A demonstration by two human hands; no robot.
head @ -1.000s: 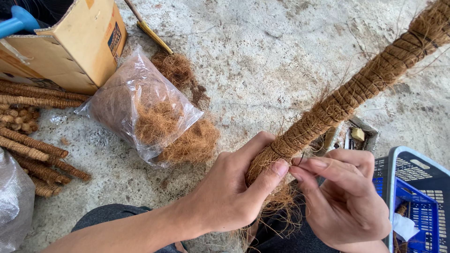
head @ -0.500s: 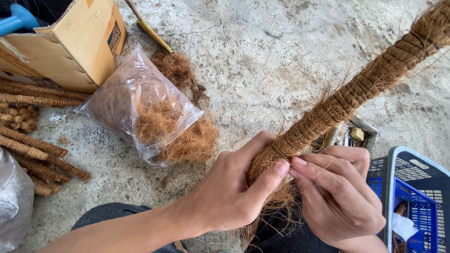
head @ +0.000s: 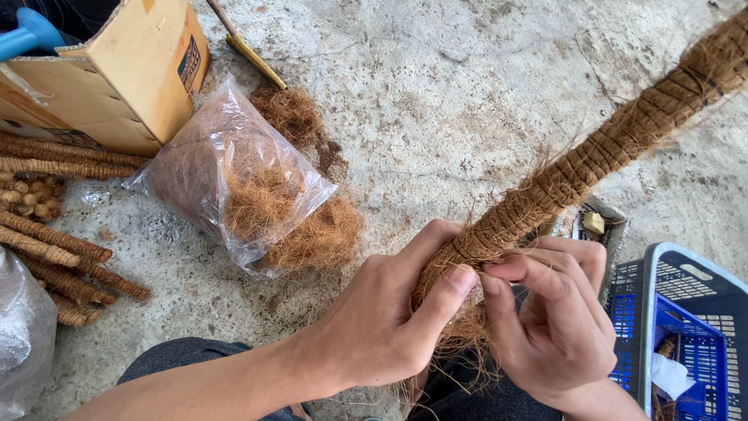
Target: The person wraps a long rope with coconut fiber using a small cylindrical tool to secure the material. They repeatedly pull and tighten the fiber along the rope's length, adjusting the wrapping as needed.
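Coir-wrapped pole (head: 592,156) slants centre to upper right | bag of coir fibre (head: 234,183) left of it | cardboard box (head: 117,74) upper left | finished poles (head: 54,234) far left | plastic crate (head: 686,327) lower right

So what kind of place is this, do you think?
Probably an informal craft work area on a bare concrete floor: a fibre-wrapped pole in hand, finished poles stacked, and a bag of loose fibre.

A clear plastic bag (head: 234,183) full of brown fibre lies on its side, well to the left of the fingers (head: 460,281) and a little above them, its open mouth turned toward them. Further up-left stands a tan cardboard box (head: 117,74), rectangular, with a small dark label (head: 188,68) on its side. Another clear bag (head: 23,335) lies far left.
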